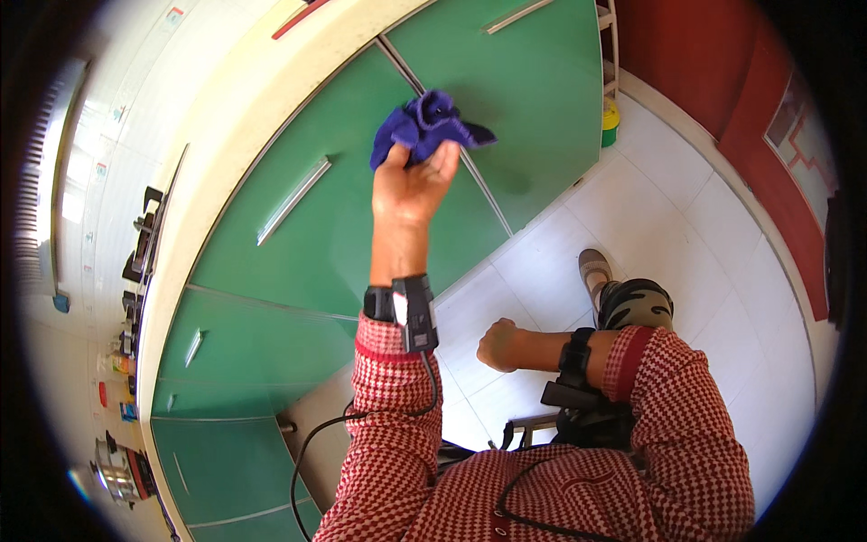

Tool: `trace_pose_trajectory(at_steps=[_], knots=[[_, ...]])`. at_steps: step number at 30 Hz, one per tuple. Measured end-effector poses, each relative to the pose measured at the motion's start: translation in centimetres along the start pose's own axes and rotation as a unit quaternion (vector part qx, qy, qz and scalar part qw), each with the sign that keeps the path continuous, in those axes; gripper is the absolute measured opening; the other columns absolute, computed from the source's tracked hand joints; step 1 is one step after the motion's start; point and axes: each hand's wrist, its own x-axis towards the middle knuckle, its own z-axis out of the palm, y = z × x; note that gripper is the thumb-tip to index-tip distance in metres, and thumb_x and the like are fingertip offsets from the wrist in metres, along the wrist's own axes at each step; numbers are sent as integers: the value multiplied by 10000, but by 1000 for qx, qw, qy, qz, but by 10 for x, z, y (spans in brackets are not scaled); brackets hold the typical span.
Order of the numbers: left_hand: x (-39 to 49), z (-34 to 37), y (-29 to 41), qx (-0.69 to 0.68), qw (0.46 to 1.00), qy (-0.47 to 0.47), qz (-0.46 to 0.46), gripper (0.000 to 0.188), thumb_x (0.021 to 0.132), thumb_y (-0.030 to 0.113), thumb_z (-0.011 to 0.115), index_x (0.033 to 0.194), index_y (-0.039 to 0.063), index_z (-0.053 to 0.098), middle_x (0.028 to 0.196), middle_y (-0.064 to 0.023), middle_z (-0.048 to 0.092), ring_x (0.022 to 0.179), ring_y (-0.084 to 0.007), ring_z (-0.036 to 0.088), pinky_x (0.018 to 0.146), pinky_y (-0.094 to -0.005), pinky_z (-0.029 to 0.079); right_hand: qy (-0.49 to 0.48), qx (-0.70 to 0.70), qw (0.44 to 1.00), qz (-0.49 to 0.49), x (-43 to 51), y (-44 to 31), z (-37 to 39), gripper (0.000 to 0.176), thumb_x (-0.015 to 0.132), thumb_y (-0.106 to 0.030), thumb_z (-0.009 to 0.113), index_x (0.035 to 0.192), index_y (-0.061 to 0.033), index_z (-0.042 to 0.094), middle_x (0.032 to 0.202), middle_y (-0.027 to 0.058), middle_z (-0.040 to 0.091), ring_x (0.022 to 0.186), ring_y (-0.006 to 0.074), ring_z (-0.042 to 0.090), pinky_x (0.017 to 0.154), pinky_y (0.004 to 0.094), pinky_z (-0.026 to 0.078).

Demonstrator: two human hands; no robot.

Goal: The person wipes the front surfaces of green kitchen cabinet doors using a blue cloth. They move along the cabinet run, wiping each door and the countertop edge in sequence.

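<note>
My left hand (pixel 413 186), palm turned up, holds a bunched purple cloth (pixel 433 125) between the thumb and fingers. The cloth lies against the green cabinet doors (pixel 325 251), across the metal strip where two doors meet. My right hand (pixel 500 345) is curled into a fist in front of my body, over the tiled floor, and no object shows in it. Both wrists wear black strapped devices, the left one with a cable running from it.
Metal handles (pixel 294 200) stick out from the doors. Along the pale countertop (pixel 223 135) stand a gas stove (pixel 142 237) and a steel pot (pixel 115 471). A yellow and green container (pixel 610 124) sits by a rack. A stool (pixel 535 423) is close below me.
</note>
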Motion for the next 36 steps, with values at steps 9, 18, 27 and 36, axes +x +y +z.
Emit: trace_pose_trajectory(at_steps=[9,18,27,36], knots=[[-154,-169,125,205,842,296,402,210,846,56,532,1051,26,565,1018,-145,641,886,-273,638,710,-417,557,21,-20,999,-26,2,-5,-1,322,732,-103,701,1053,-74,695,1083,119,676,994,325,639,782,524,504],[-116,-67,130,494,383,250,739,391,741,-134,578,1122,-48,586,1035,-99,637,915,-203,594,881,-325,477,41,1,999,-27,-1,-4,-3,347,726,-89,706,1071,-58,684,1100,127,669,1006,337,633,781,529,502],[-47,24,42,765,170,27,621,441,636,-79,523,1046,53,617,1009,-152,605,983,-362,551,895,-423,428,60,14,998,-21,-6,-1,-11,367,734,-61,682,1100,-58,670,1119,141,661,1017,333,630,777,542,491],[-102,-27,110,588,267,213,733,316,775,8,649,1088,7,604,983,-110,651,905,-244,618,831,-337,488,57,19,997,-42,-5,-8,-7,345,764,-103,689,1104,-45,670,1142,149,654,1040,377,619,794,576,492]])
